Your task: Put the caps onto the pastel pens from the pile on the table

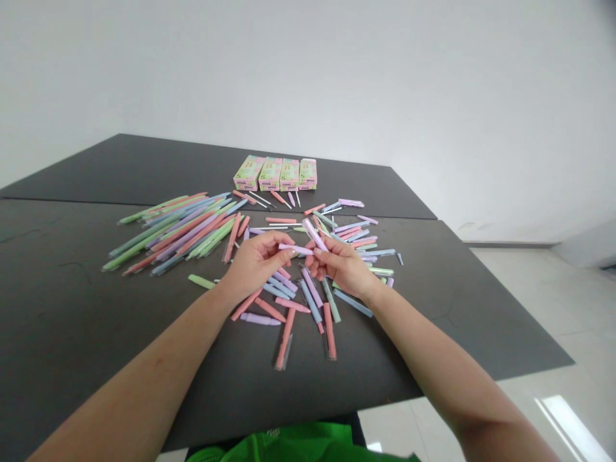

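Observation:
Above the middle of the pen parts, my left hand [260, 260] pinches a slim lilac pen piece [297, 248] between thumb and fingers. The far end of that piece reaches my right hand [341, 264], whose fingertips meet it. My right hand also grips a thicker lilac pen barrel [314, 233] that looks glossy and tilts up to the left. Beneath both hands lie scattered pen barrels and pointed pen parts, such as a coral barrel [330, 330] with a clear end, a lilac part [260, 319] and a blue barrel [353, 303]. Fingers partly hide the held pieces.
A heap of long pastel pens [178, 231] lies at the left. Several small pink-and-green boxes [270, 173] stand at the back, with thin white refills [260, 199] before them. More pen parts [380, 271] spread right. The dark table [385, 385] ends near my body.

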